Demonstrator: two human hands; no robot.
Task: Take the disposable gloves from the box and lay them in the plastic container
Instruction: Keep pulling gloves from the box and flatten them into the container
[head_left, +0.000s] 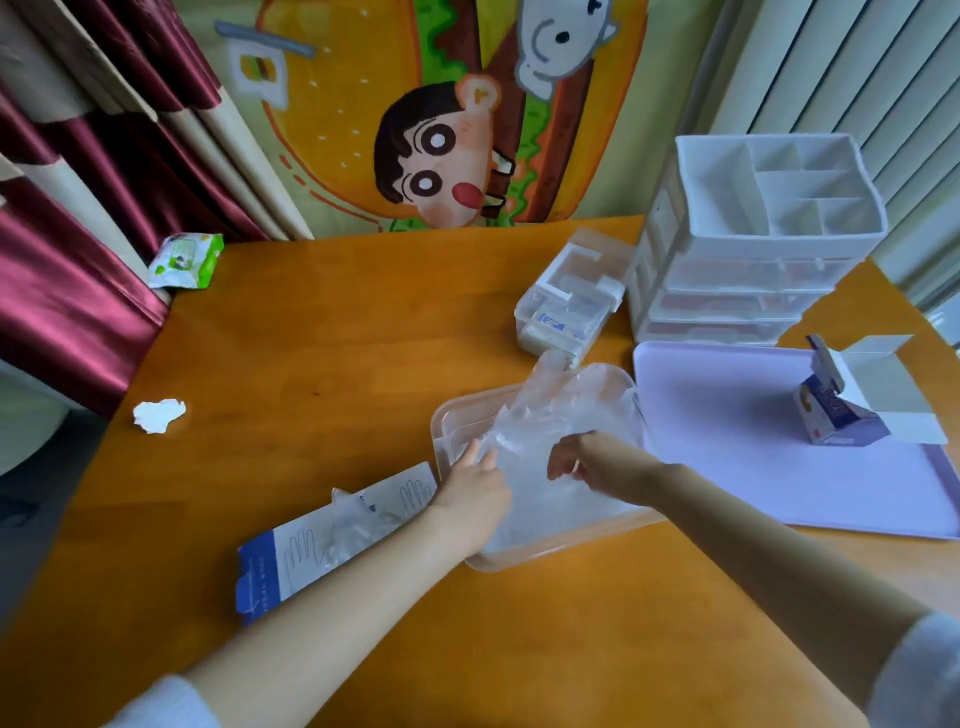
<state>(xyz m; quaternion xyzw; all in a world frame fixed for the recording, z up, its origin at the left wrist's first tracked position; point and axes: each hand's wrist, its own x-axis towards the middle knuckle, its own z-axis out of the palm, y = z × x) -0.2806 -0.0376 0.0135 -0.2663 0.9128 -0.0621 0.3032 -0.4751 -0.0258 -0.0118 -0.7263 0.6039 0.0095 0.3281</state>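
Evidently to lay it flat over the plastic container (519, 564), the right hand (597, 462) pinches a disposable glove (550, 410) while the left hand (475, 491), fingers straight, steadies it.

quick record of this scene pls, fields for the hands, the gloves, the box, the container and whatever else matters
plastic container: open, on the table
gloves: clear bundle held over the container, lower part already inside
left hand: touches the bundle's left edge; grip unclear
right hand: fingers curled, pinching the bundle
glove box: lies flat left of the container, a few gloves poking out
purple tray: right of the container, holds a small open carton
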